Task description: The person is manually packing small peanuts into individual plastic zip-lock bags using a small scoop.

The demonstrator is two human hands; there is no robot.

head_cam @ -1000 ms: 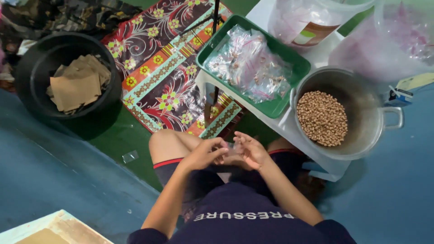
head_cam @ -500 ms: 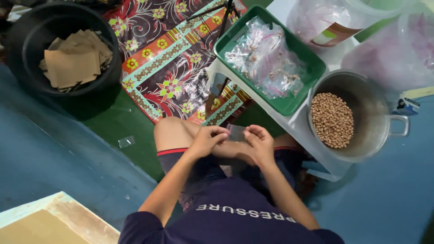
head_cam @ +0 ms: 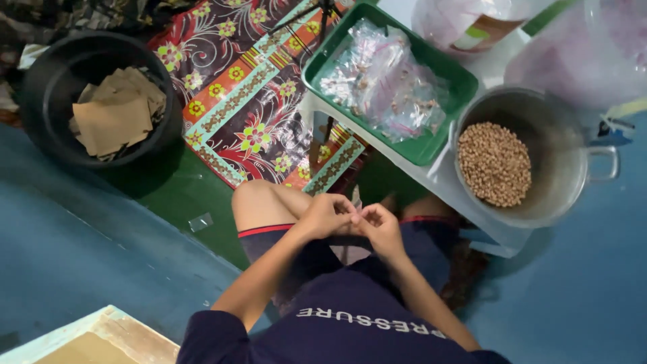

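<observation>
Small clear packet pinched between both hands over the lap

We held a small clear plastic packet point(head_cam: 355, 205) between our left hand point(head_cam: 328, 216) and right hand point(head_cam: 381, 226), fingertips of both meeting at its edge. It stood roughly upright, only a thin sliver of it showing above the fingers, the remainder hidden behind them. It was transparent and glossy; we could not tell what it contained. The hands sat close together above our knees, just in front of the low white table's edge.

Two hands, left point(head_cam: 328, 214) and right point(head_cam: 379, 226), one green tray point(head_cam: 450, 100), one metal pot point(head_cam: 566, 182), one black tub point(head_cam: 47, 74)
</observation>
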